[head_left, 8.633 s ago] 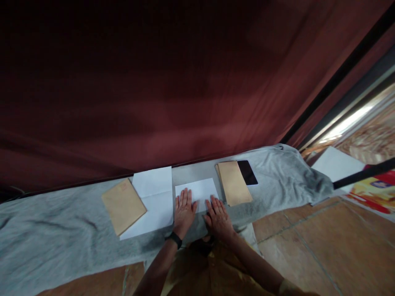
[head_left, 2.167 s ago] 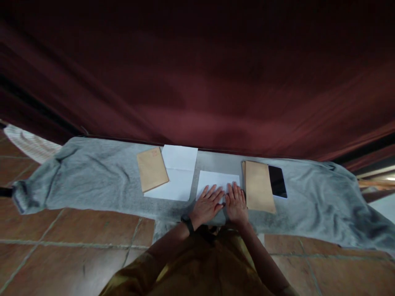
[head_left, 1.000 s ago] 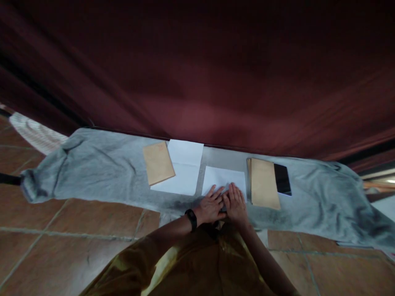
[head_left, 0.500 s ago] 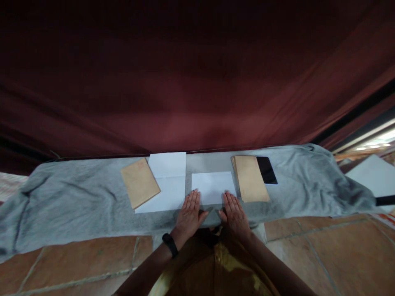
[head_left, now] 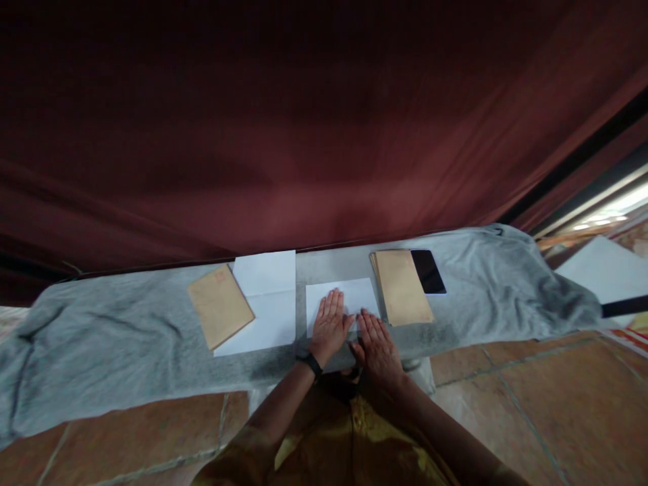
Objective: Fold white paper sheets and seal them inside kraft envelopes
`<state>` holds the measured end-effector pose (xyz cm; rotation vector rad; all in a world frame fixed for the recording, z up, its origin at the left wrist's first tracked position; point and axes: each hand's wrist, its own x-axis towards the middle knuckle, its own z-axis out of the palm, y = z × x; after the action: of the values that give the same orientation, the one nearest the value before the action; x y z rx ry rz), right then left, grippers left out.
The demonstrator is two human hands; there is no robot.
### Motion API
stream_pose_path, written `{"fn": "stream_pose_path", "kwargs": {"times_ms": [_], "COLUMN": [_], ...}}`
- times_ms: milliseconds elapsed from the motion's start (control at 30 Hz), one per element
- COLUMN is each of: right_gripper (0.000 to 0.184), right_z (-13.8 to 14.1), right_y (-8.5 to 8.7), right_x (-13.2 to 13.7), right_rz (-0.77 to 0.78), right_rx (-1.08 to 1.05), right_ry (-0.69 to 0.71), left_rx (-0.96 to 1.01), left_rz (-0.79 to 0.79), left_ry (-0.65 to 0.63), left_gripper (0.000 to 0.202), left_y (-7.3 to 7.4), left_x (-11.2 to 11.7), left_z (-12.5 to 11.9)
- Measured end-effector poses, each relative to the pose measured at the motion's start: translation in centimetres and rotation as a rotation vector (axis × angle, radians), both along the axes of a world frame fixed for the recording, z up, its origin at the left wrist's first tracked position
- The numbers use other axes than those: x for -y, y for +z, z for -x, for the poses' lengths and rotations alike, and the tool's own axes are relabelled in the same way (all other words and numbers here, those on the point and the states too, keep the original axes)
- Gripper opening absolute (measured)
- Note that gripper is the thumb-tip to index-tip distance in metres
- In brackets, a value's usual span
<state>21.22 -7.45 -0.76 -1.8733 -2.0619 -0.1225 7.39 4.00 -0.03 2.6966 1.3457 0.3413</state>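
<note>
A folded sheet of white paper (head_left: 357,289) lies flat on the grey cloth in front of me. My left hand (head_left: 330,325) rests flat on its left and middle part, fingers stretched out, a dark band on the wrist. On the near right edge of the paper lies my right hand (head_left: 376,343), its fingers extended and its thumb out to the side. To the left is a larger white sheet (head_left: 273,307) with a crease across it, partly covered by brown envelopes (head_left: 221,307). A stack of brown envelopes (head_left: 405,287) sits to the right of the folded paper.
A dark phone or tablet (head_left: 430,272) lies partly under the right-hand envelopes. Grey cloth (head_left: 136,324) covers the long narrow surface, with a dark red curtain (head_left: 304,169) behind it. Tiled floor (head_left: 167,428) shows below. A white panel (head_left: 607,270) stands at the far right.
My left hand has slid forward and right over the folded paper. My right hand has shifted slightly left and nearer to me. The camera view has turned a little.
</note>
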Motion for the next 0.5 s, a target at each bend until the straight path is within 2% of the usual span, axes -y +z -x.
{"fn": "stream_pose_path", "kwargs": {"times_ms": [133,233,367,500], "right_gripper": [0.069,0.07,0.071,0.069], "right_z": [-0.1,-0.1,0.0,-0.1], "right_y": [-0.1,-0.3,-0.3,-0.1], "right_x": [0.0,-0.1,-0.3,-0.4], "right_rz": [0.008,-0.005,-0.012,-0.03], "right_rx": [-0.039,-0.069,-0.095,-0.104], "right_ry": [0.012,0.009,-0.001,-0.002], "left_rx": [0.005,-0.019,-0.031,-0.016], "left_rz": [-0.022,0.007,0.099,0.191], "left_ry": [0.104,0.146,0.072,0.076], "left_gripper": [0.063,0.057,0.051,0.041], "left_y": [-0.3,0.3,2.0,3.8], "left_x": [-2.3,-4.1,-6.7,-8.7], "left_z": [2.8,3.7,2.8,1.7]}}
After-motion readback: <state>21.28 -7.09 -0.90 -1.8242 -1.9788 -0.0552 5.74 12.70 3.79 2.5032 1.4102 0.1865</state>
